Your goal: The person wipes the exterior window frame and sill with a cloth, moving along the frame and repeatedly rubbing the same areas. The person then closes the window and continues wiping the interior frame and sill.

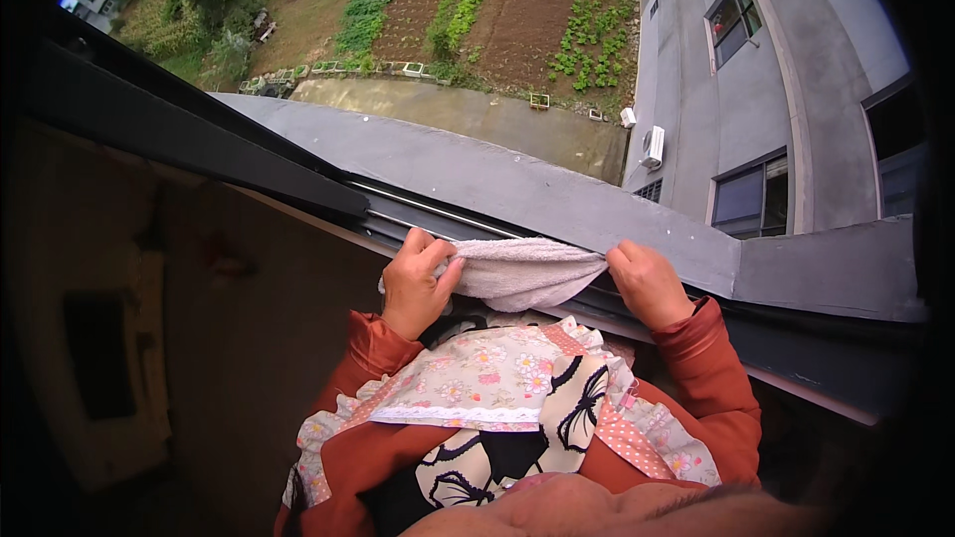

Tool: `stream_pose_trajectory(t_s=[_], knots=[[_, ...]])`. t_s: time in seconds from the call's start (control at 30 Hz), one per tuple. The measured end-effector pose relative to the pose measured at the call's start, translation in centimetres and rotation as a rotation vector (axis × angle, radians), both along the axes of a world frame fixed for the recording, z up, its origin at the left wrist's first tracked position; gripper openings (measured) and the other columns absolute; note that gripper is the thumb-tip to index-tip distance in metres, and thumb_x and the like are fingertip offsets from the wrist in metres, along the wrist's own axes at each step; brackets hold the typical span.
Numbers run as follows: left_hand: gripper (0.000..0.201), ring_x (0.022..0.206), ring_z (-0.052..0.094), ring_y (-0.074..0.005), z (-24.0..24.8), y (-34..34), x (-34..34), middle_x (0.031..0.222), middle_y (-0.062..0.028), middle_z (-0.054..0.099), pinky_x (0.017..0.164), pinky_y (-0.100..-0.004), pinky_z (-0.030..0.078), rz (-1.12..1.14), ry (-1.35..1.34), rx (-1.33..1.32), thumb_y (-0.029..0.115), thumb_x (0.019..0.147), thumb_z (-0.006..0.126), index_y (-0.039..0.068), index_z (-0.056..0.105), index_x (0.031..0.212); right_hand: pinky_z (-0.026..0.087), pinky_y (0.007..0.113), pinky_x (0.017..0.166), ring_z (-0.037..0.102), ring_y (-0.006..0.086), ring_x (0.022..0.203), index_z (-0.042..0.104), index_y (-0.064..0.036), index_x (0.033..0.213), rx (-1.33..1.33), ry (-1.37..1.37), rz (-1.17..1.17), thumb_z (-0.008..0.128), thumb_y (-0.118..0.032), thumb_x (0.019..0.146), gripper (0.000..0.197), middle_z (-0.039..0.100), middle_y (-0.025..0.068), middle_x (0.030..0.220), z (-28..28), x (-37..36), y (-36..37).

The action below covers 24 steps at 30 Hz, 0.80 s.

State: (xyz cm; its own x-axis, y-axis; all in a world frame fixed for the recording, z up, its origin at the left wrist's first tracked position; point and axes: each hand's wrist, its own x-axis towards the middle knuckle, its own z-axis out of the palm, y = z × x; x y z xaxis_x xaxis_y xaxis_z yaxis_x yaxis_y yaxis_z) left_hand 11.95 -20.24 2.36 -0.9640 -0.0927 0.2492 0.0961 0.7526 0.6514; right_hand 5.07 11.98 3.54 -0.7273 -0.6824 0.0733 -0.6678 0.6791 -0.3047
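A pale, greyish-pink cloth (517, 273) is stretched between my two hands over the dark window track (418, 214). My left hand (418, 283) is closed round the cloth's left end, with a bit of it showing beside the fingers. At the other end, my right hand (645, 283) pinches a corner between thumb and fingers. The middle of the cloth sags in folds toward me. It covers part of the track and its metal rail; whether it touches them I cannot tell.
A dark window frame (199, 139) runs along the left. Beyond the track lies a grey outer ledge (468, 169), with a drop to a paved strip (448, 114) and garden beds far below. A grey building wall (686, 70) rises at the right.
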Motion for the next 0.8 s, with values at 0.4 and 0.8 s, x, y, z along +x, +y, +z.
stream_pose_trajectory(t_s=[0.4, 0.8], knots=[[0.014, 0.069, 0.058, -0.0340, 1.1, 0.2, -1.0, 0.080, -0.0139, 0.058, 0.060, -0.0391, 0.046, -0.020, 0.016, 0.082, 0.010, 0.081, 0.068, 0.002, 0.057, 0.081, 0.047, 0.042, 0.060, 0.056, 0.0338, 0.069, 0.051, -0.0042, 0.080, -0.134, -0.006, -0.024, 0.055, -0.001, 0.079, 0.005, 0.049, 0.0136, 0.075, -0.9, 0.5, -1.1], [0.013, 0.063, 0.051, -0.0194, 1.2, -0.8, -2.0, 0.069, -0.0082, 0.053, 0.060, -0.0325, 0.044, 0.059, -0.036, 0.219, 0.008, 0.085, 0.064, 0.001, 0.054, 0.079, 0.052, 0.038, 0.061, 0.060, 0.0291, 0.070, 0.053, -0.0050, 0.083, -0.158, 0.019, -0.040, 0.058, -0.004, 0.078, 0.007, 0.052, 0.0111, 0.078, -1.5, 1.0, -3.3]])
